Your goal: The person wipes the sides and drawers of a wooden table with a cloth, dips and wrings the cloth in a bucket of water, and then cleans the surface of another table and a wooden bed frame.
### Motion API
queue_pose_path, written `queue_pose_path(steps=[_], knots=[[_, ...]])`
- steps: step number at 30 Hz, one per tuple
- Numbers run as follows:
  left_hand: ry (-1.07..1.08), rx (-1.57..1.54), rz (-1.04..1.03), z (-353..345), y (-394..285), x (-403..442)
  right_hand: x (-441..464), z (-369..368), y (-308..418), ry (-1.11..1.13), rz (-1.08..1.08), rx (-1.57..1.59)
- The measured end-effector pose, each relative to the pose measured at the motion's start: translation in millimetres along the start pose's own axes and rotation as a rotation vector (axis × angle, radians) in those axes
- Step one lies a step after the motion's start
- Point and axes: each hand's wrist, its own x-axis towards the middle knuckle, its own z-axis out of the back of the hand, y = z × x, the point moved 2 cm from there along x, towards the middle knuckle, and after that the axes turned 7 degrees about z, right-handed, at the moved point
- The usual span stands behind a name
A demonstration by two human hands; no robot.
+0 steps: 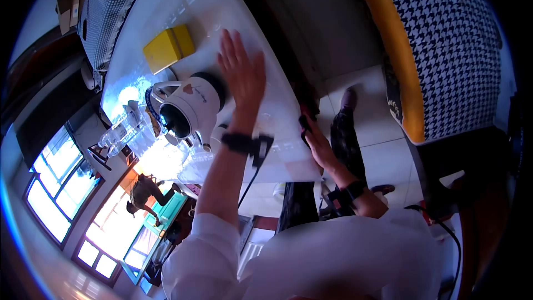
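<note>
My left hand (242, 75) lies on the white tabletop (277, 112), its fingers stretched out and the thumb apart, with nothing in it. Close beside it is a white kettle or thermos (191, 105) with a dark lid, a handle and a small printed mark. A yellow box (169, 48) sits beyond the kettle. At the table's edge, my right hand (318, 143) is closed around something small and dark, too unclear to name. Dark bands circle both wrists, and a cable runs from the left one.
Clear glasses or bottles (125, 130) stand in bright glare beyond the kettle. Chairs with houndstooth covers (444, 50) flank the table. Another person (145, 191) bends over near the windows, beside a green table (166, 211). A foot (348, 99) shows on the tiled floor.
</note>
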Motion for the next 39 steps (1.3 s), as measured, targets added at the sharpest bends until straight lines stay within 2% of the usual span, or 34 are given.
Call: queue_pose_path(steps=[1, 3, 8, 10, 14, 16, 17, 19, 20, 22, 25, 26, 27, 29, 32, 35, 36, 39], knots=[[0.004, 0.002, 0.004, -6.2, -1.5, 22.5, 8.6, -4.2, 4.7, -0.018, 0.036, 0.028], [0.024, -0.001, 0.221, -16.1, 1.5, 53.0, 46.9, -5.4, 24.9, 0.007, 0.055, -0.002], [-0.002, 0.083, 0.192, -35.6, 7.3, 57.0, 161.3, -8.6, 64.5, 0.012, 0.141, -0.06], [0.011, 0.068, 0.202, -35.3, 12.2, 56.0, 203.1, -11.5, 75.7, 0.06, 0.193, 0.197], [0.046, 0.073, 0.238, -32.8, 10.6, 58.4, 265.2, -13.1, 92.5, 0.031, 0.33, 0.031], [0.054, 0.074, 0.244, -31.4, 9.8, 59.6, 298.3, -17.0, 94.0, -0.062, 0.874, -0.347], [0.063, 0.082, 0.241, -29.6, 9.0, 59.1, 313.1, -20.0, 104.8, -0.058, 0.871, -0.353], [0.069, 0.068, 0.251, -28.0, 7.5, 60.4, 352.9, -23.6, 126.8, -0.002, 0.623, 0.006], [0.082, 0.08, 0.258, -28.3, 6.7, 60.3, 378.0, -23.0, 134.1, 0.001, 0.618, -0.003], [0.103, 0.086, 0.264, -27.3, 7.1, 61.5, 421.5, -24.0, 148.1, 0.031, 0.751, -0.04], [0.124, 0.073, 0.258, -25.8, 7.2, 61.8, 433.1, -29.6, 172.6, 0.022, 0.688, 0.039], [0.123, 0.067, 0.262, -25.0, 6.8, 62.1, 423.4, -31.0, 166.9, -0.06, 0.933, -0.117], [0.136, 0.06, 0.268, -25.0, 6.5, 62.7, 417.9, -26.7, 158.8, -0.057, 0.934, -0.124], [0.151, 0.055, 0.276, -23.8, 6.3, 62.1, 391.0, -23.1, 155.4, -0.024, 0.65, -0.15], [0.172, 0.083, 0.281, -24.8, 6.5, 64.6, 381.8, -28.6, 150.7, -0.071, 0.588, -0.155], [0.173, 0.07, 0.282, -25.3, 7.1, 63.0, 416.0, -30.0, 163.4, -0.069, 0.66, -0.094], [0.174, 0.07, 0.275, -24.9, 7.3, 63.2, 423.5, -32.3, 168.9, -0.074, 0.744, -0.18], [0.193, 0.071, 0.281, -24.1, 7.6, 62.6, 409.5, -33.6, 161.8, -0.087, 0.736, -0.127]])
